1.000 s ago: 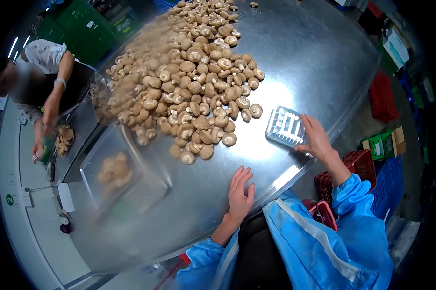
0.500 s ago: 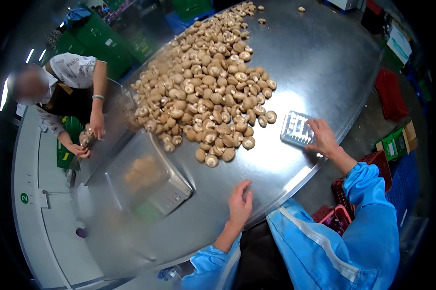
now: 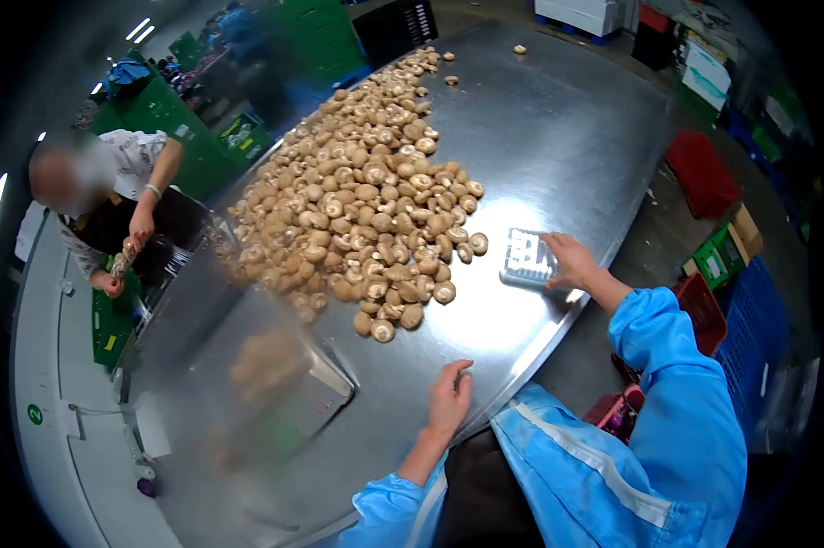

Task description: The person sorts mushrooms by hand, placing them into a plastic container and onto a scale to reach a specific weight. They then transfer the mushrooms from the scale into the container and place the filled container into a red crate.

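Note:
A big heap of brown mushrooms point(image 3: 357, 201) lies on a shiny steel table point(image 3: 558, 128). My right hand point(image 3: 572, 263) grips the near edge of a clear plastic tray point(image 3: 527, 258) that lies flat on the table, just right of the heap. My left hand point(image 3: 451, 399) rests near the table's front edge with fingers loosely curled and nothing in it. Both my arms wear blue sleeves.
A scale point(image 3: 279, 384) carrying a clear tray of mushrooms stands left of my left hand. Another person point(image 3: 110, 210) works at the table's left end, holding something small. Green crates point(image 3: 183, 137) stand behind; red and blue crates point(image 3: 704, 173) sit on the floor at right.
The view has swung, so everything sits lower and further left. My right hand stays on the clear tray. My left hand's fingers have curled in. The other person has raised both hands.

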`<state>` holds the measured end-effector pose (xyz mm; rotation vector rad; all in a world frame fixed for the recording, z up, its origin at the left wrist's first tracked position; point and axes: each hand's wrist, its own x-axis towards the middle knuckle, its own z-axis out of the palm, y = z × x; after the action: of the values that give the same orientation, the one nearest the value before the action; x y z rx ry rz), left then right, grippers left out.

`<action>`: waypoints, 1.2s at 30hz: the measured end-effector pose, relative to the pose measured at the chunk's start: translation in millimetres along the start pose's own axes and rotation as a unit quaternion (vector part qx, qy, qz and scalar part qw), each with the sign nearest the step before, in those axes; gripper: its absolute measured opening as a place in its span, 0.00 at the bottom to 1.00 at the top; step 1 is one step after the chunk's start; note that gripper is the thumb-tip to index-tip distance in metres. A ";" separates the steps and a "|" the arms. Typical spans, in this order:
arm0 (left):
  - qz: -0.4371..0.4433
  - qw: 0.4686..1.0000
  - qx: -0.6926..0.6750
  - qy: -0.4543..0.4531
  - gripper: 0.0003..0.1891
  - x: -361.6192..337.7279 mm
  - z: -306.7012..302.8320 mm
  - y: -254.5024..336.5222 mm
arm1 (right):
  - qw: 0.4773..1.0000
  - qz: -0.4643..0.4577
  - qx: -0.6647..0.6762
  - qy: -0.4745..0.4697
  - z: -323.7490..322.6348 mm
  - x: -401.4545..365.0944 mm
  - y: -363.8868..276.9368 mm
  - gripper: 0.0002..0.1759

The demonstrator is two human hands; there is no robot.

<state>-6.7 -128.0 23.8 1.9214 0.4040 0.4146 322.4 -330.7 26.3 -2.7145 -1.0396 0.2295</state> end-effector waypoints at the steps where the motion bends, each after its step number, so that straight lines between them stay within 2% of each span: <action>1: -0.011 1.000 -0.009 -0.007 0.12 -1.7 0.9 -2.3 | 1.000 -0.003 0.002 0.009 -1.0 -2.2 -2.0 0.59; 7: -0.061 0.997 -0.005 -0.040 0.12 0.3 0.4 -2.5 | 0.997 -0.005 -0.015 0.076 1.4 -10.4 -11.2 0.56; 11: -0.038 0.998 -0.049 -0.034 0.11 1.6 2.3 -5.8 | 0.994 -0.020 -0.019 0.105 2.3 -14.7 -12.3 0.53; 13: -0.059 0.996 -0.048 -0.042 0.11 2.4 -2.9 3.8 | 0.993 -0.029 -0.020 0.115 -0.6 -17.7 -13.9 0.50; 18: -0.068 0.994 -0.081 -0.025 0.10 -2.7 -10.8 -7.9 | 0.997 -0.017 0.009 0.077 7.0 -29.4 -17.9 0.43; 21: -0.081 0.993 -0.086 -0.010 0.10 -6.7 -13.9 -15.9 | 0.992 -0.052 -0.030 0.114 2.5 -25.3 -14.1 0.49; 24: -0.111 0.990 -0.088 -0.016 0.09 -8.3 -15.9 -17.0 | 0.998 0.003 -0.020 0.063 11.7 -9.8 8.7 0.57; 27: -0.130 0.987 -0.090 -0.028 0.08 -3.8 -14.9 -12.6 | 1.000 0.011 0.017 0.021 -2.8 2.6 3.5 0.63; 32: -0.131 0.987 -0.085 -0.046 0.08 3.7 -4.2 -11.6 | 0.995 0.008 0.004 0.096 12.1 -4.3 -2.1 0.61; 36: -0.112 0.989 -0.090 -0.045 0.08 9.1 5.2 -13.1 | 0.997 0.004 0.013 0.079 -0.9 -3.0 -8.1 0.58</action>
<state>2.6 -123.3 10.7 1.6910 0.4994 0.2088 315.2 -327.0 29.5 -2.6634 -0.9749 0.0278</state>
